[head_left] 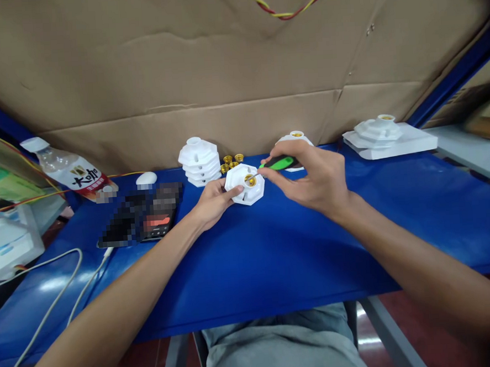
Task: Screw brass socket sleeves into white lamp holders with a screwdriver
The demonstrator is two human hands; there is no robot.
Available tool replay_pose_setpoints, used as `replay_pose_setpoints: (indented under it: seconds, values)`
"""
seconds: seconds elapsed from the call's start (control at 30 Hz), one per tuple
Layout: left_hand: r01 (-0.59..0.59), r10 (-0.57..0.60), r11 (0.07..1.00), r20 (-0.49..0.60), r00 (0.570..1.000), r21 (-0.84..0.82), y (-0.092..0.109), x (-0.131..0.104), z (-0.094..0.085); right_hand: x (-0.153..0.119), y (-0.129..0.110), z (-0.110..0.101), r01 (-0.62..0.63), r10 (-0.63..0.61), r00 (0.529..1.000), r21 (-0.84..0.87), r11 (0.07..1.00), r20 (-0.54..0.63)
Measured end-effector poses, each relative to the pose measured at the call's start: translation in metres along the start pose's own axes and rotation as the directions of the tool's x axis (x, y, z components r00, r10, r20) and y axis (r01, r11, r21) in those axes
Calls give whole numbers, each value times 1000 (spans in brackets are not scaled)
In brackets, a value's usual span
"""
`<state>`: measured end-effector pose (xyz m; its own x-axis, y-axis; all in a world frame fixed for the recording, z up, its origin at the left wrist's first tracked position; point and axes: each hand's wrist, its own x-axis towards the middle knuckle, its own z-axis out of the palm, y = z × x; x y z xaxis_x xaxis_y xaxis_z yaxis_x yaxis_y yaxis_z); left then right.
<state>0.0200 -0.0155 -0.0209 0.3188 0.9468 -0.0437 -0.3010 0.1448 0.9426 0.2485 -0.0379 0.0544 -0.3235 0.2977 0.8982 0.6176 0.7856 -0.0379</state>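
The left hand [215,203] grips the near-left rim of a white octagonal lamp holder [247,191], thumb on its face and the other fingers mostly hidden beneath. The right hand [317,173] has its thumb and fingers closed around a green-and-black screwdriver [283,163], whose thin shaft points left into the lamp holder's brass-coloured threaded socket [250,180]; whether the tip touches a screw cannot be told. The lamp holder is raised over the middle of the blue-covered bench [266,259], face tilted up, between the two hands.

Just behind it, toward the bench's back edge, stands a small cluster of loose brass-coloured threaded shells [224,168], and beside them on the left a stack of white lamp holders [200,163]. Another white lamp holder with a threaded socket [295,138] shows partly behind the right hand. Near the back right corner, more lamp holders [377,134] sit on a flat white box [419,140].

Left of the stack are a white rounded object [146,179] and two dark phones, one [160,213] beside the other [123,220], a white cable [108,251] reaching the farther-left one. A labelled plastic bottle [72,169] leans at the back left corner. Brown cardboard [180,71] rises behind the bench, with twisted red-and-yellow wire [285,16] hanging before it.
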Motion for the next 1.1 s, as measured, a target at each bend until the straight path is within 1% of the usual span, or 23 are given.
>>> replay_pose_setpoints:
  seconds: [0.07, 0.1, 0.17, 0.2, 0.23, 0.3, 0.4, 0.5, 0.6, 0.73, 0.93, 1.0, 1.1]
  values:
    - [6, -6, 1000, 4, 1000, 8, 1, 0, 0, 1, 0, -2, 13, -13, 1000, 7, 1000, -8]
    - [6, -6, 1000, 6, 1000, 9, 1, 0, 0, 2, 1, -4, 23, -24, 1000, 51, 998, 18]
    - [1, -1, 1000, 5, 1000, 5, 0, 0, -1, 6, 3, -9, 24, -49, 991, 188, 982, 127]
    - [-3, 3, 1000, 1, 1000, 5, 0, 0, -1, 7, 4, -12, 13, -62, 979, 247, 969, 193]
    - [-6, 6, 1000, -3, 1000, 7, -1, 0, -2, 9, 4, -15, -2, -71, 966, 282, 960, 249]
    - [-8, 8, 1000, -5, 1000, 14, -2, 0, -3, 10, 4, -18, -18, -65, 955, 274, 961, 290]
    - [-18, 18, 1000, -1, 1000, 8, -2, 0, -4, 9, -1, -17, 8, -58, 968, 199, 980, 245]
    - [-23, 23, 1000, -18, 1000, -4, -1, -1, -3, 6, -6, -13, 32, -64, 979, 162, 986, 194]
    - [-8, 9, 1000, -43, 999, 15, 0, -2, -3, 3, -10, -9, -28, 6, 987, 137, 990, 160]
    - [-12, 13, 999, -50, 999, 30, -1, -3, -3, 0, -14, -7, -108, 97, 987, 83, 991, 126]
    - [-23, 23, 1000, -49, 999, 1, -2, -2, -1, -3, -14, -1, -163, 154, 984, 100, 982, 84]
    - [-15, 13, 1000, -55, 998, -27, -1, -1, 0, -4, -12, 0, -177, 168, 983, 130, 975, 78]
    - [7, -10, 998, -55, 998, -55, 0, 1, 1, -3, -9, -1, -189, 185, 982, 179, 966, 37]
